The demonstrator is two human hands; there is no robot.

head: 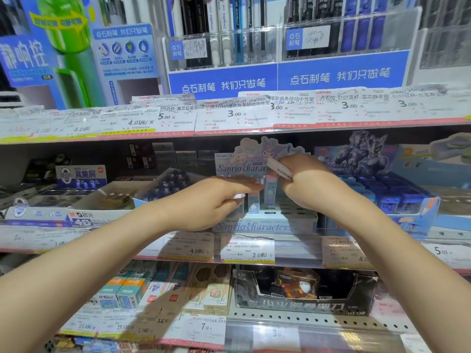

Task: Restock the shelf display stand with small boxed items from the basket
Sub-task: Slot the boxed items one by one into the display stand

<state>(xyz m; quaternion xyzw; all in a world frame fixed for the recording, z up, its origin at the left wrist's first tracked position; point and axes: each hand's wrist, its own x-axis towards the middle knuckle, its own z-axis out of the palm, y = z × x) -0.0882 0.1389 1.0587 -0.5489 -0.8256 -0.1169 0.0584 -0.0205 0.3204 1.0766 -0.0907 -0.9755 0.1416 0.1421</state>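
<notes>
A pastel cartoon-character display stand point(265, 226) sits on the middle shelf, its printed header card rising behind. Small pastel boxes point(269, 193) stand upright in its slots. My left hand point(216, 200) reaches in from the left, palm down over the standing boxes, fingers curled on a small white box point(239, 196). My right hand point(303, 183) is at the stand's right side and grips a small white-pink box point(279, 169) tilted near the header card. The basket is out of view.
A blue box display point(397, 197) stands right of the stand, eraser cartons point(84, 217) to the left. Price tags point(247, 249) line the shelf edge. Pen racks point(280, 47) fill the shelf above; boxed pencils and a sharpener display point(305, 291) sit below.
</notes>
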